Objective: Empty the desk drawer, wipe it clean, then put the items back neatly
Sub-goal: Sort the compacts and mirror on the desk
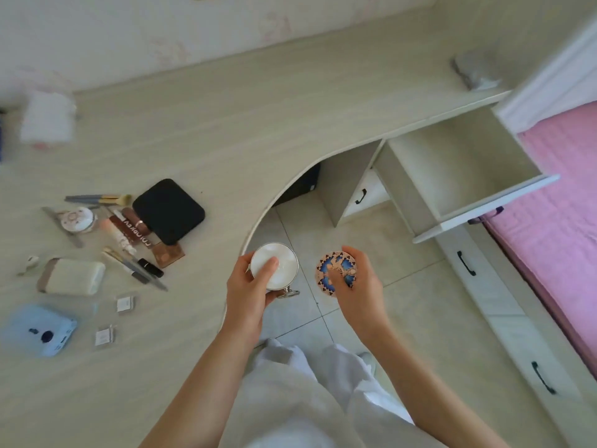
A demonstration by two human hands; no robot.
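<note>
drawer: top desk drawer [458, 176] pulled fully out at right; from my head view its floor reads bare, nothing left inside that I can see.
emptying: I judge this step done or nearly so. The last two pieces look to be the ones in hand.
left hand: left hand [248, 286] wrapped round a white round compact [274, 266], thumb across its top face, a small metal clasp hanging below. Held over the desk's curved edge, not set down.
right hand: right hand [355, 282] pinching a round patterned disc [337, 271], blue and pink, thumb on its face. Held over the floor tiles, apart from the left hand.
desk: desk top [226, 124] carries the unloaded pile at left: black square case [168, 211], makeup brushes [97, 198], lip gloss tubes [129, 229], black lipstick [151, 267], beige pouch [71, 277], blue box [40, 329], two small sachets [124, 303].
wipe: grey cloth [475, 71] lying at the far right corner of the desk, well apart from both hands. I take it as the wiper; can't confirm. Whether the drawer has been wiped yet, I cannot tell.
left to do: set down or stow the two round pieces, wipe if not done, then reload the whole pile neatly.
progress: roughly a third in, by my estimate.
</note>
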